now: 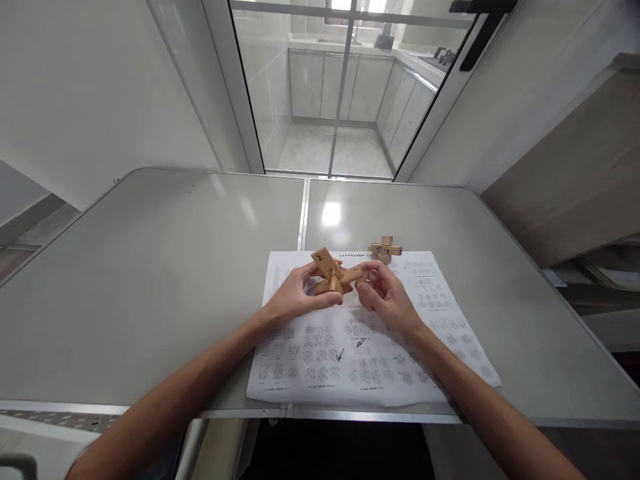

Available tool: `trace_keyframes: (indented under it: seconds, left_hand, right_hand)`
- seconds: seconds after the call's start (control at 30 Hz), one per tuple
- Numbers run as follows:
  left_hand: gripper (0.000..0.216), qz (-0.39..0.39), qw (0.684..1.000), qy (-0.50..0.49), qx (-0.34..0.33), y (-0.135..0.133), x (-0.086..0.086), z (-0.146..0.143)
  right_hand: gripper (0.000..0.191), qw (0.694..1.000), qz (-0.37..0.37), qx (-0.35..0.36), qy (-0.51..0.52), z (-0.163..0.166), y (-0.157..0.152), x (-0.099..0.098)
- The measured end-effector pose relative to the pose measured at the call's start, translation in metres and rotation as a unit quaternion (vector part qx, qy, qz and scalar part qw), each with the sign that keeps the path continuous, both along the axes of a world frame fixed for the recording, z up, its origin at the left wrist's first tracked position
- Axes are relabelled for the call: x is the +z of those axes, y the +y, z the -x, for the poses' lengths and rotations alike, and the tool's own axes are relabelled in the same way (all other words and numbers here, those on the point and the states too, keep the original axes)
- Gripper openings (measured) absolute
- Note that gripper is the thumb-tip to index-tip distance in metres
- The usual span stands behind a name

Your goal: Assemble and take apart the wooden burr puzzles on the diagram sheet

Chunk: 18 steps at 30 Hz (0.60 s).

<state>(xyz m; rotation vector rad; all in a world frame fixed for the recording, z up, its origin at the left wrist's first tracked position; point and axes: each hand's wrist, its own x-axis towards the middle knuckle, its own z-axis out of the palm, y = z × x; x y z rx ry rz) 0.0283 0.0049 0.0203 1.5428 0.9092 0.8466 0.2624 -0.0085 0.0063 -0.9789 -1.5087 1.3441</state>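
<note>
My left hand [297, 293] grips a cluster of interlocked wooden puzzle pieces [331, 275], one of them marked with a handwritten 2 and tilted upward. My right hand [383, 293] pinches a wooden bar that joins the cluster from the right. Both hands hover just above a white instruction sheet [370, 353] printed with rows of small diagrams. A second small wooden assembly [386, 249], with numbers written on it, rests on the table at the sheet's far edge, beyond my right hand.
The grey folding table [150, 280] has a metal seam down its middle. Behind it a glass sliding door [345, 87] opens on a tiled kitchen. A wooden cabinet [575, 160] stands to the right.
</note>
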Motion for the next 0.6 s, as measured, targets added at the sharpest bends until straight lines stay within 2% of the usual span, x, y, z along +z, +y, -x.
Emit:
trace_keyframes:
  seconds: [0.13, 0.23, 0.43, 0.6]
  left_hand:
    - [0.068, 0.035, 0.998, -0.053, -0.006, 0.000, -0.002, -0.001]
    - [0.068, 0.032, 0.998, -0.042, -0.018, -0.001, -0.005, -0.002]
    - [0.070, 0.019, 0.999, -0.031, -0.020, -0.002, -0.012, -0.003]
    - [0.066, 0.029, 0.997, -0.067, -0.007, -0.001, -0.004, -0.001]
  right_hand:
    - [0.025, 0.996, -0.044, 0.042, -0.066, 0.004, -0.004, -0.001]
    - [0.027, 0.992, -0.062, 0.056, -0.097, 0.008, -0.008, -0.002]
    - [0.034, 0.984, -0.114, 0.029, -0.133, 0.010, -0.010, -0.003]
    - [0.037, 0.979, -0.148, -0.010, -0.137, 0.012, -0.010, -0.001]
